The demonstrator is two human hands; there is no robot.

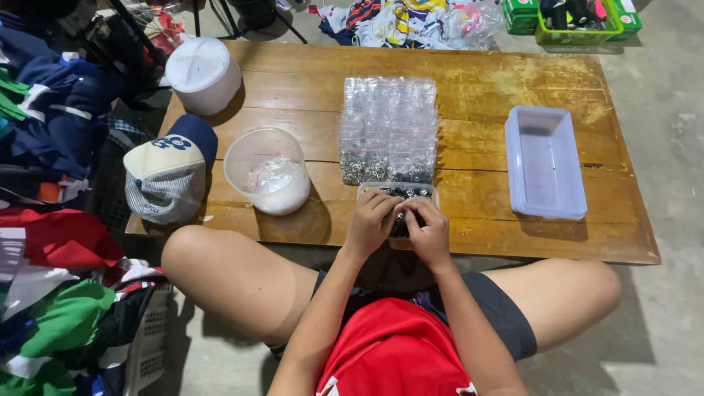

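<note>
While the person sits cross-legged on the floor at the near edge of the low wooden bench (513,81), both hands work right over a small clear tub (400,192) of dark little parts. The left hand (369,224) is curled, fingers bent in over the tub's near side; the right hand (427,233) is curled too, its fingertips meeting the left's. They pinch something tiny between them, too small to make out. The tub sits at the bench's front edge, dead centre, just in front of the person's red shirt.

Just behind the tub lies a spread of small clear zip bags (389,128), laid in overlapping rows, each with dark bits at its bottom, the nearest row touching the tub's far rim. To the left stands a round clear bucket (268,170) with more bags inside. Beside it, on the bench's left corner, rests a blue and cream cap (170,176), and behind that a white lidded pot (203,75). Off to the right, well apart, lies a pale rectangular tray (544,161). Heaps of coloured clothes (51,147) crowd the floor on the left.
</note>
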